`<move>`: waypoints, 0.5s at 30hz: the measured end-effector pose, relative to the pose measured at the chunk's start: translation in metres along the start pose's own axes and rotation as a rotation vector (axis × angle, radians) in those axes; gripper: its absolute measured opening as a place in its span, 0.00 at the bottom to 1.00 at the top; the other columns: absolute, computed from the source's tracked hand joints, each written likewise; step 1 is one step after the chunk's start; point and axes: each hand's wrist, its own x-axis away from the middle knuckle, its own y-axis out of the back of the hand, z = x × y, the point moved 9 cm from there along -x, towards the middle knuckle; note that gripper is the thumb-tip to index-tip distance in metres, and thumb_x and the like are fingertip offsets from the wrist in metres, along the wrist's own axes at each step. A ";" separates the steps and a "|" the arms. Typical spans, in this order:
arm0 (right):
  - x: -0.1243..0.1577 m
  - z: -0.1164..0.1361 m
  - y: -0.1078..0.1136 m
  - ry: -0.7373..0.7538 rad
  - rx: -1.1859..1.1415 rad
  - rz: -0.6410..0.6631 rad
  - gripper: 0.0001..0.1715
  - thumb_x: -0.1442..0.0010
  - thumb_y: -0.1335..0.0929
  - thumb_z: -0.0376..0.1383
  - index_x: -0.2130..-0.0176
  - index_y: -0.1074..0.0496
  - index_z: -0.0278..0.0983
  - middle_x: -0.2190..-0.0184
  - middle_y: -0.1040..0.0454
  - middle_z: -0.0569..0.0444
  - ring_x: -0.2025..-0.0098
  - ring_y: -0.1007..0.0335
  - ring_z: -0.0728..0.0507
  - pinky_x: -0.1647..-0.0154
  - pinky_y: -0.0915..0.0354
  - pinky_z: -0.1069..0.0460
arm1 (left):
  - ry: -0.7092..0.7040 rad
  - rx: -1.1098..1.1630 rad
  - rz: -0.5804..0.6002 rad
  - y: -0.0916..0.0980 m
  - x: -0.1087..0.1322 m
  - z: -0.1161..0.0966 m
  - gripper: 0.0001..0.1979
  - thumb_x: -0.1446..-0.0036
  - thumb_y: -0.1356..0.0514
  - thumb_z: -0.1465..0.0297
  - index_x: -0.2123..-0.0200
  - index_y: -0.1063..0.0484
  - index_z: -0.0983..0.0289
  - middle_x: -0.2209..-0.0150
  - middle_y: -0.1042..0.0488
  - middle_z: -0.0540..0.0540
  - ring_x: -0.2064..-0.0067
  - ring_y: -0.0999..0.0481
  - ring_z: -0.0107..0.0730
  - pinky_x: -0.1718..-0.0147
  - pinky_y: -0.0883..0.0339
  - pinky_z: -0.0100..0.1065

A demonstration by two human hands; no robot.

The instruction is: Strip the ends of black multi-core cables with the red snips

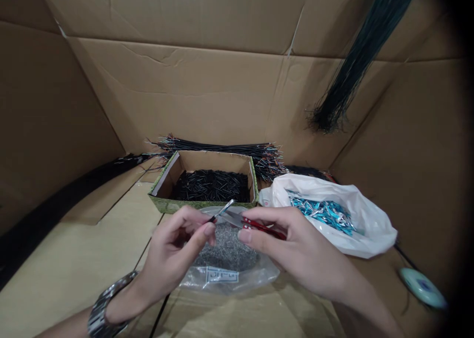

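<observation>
My left hand (185,242), with a metal watch at its wrist, pinches a thin black cable (212,219) whose shiny foil-covered end (225,208) points up and right. Red-handled thread snips (261,225) are gripped in my right hand (287,234). Their blades point left, close beside the foil end; whether they touch it I cannot tell. Beneath both hands lies a clear plastic bag (255,278) with a printed label, filled with a mass of fine grey bits (231,244).
A green-edged box (163,203) holds many short black tubes. To its right, a white bag (370,234) contains blue and silver foil scraps. Bundled black cables (222,146) lie behind the box. A dark wire bundle (355,71) hangs at upper right. Cardboard walls (185,81) surround the table.
</observation>
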 end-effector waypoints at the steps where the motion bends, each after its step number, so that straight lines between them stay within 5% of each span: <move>1: 0.000 -0.001 0.001 -0.006 0.009 -0.003 0.14 0.35 0.30 0.46 0.66 0.22 0.41 0.69 0.28 0.55 0.67 0.35 0.44 0.70 0.41 0.52 | -0.011 -0.017 -0.002 0.000 0.000 -0.001 0.03 0.31 0.40 0.69 0.62 0.30 0.58 0.72 0.24 0.45 0.81 0.39 0.18 0.83 0.46 0.22; 11: 0.003 0.000 -0.005 -0.038 -0.057 0.086 0.14 0.35 0.31 0.45 0.66 0.21 0.40 0.74 0.32 0.57 0.71 0.40 0.46 0.72 0.45 0.52 | -0.263 -0.370 -0.045 0.005 0.001 -0.020 0.02 0.36 0.37 0.72 0.60 0.24 0.60 0.71 0.21 0.50 0.72 0.23 0.29 0.73 0.30 0.28; 15: -0.007 -0.005 0.005 0.016 0.027 -0.070 0.16 0.33 0.32 0.45 0.66 0.21 0.39 0.76 0.33 0.56 0.73 0.42 0.46 0.75 0.48 0.52 | -0.417 -0.442 -0.025 0.002 0.011 -0.034 0.08 0.38 0.35 0.75 0.57 0.23 0.58 0.67 0.18 0.50 0.70 0.19 0.32 0.67 0.26 0.31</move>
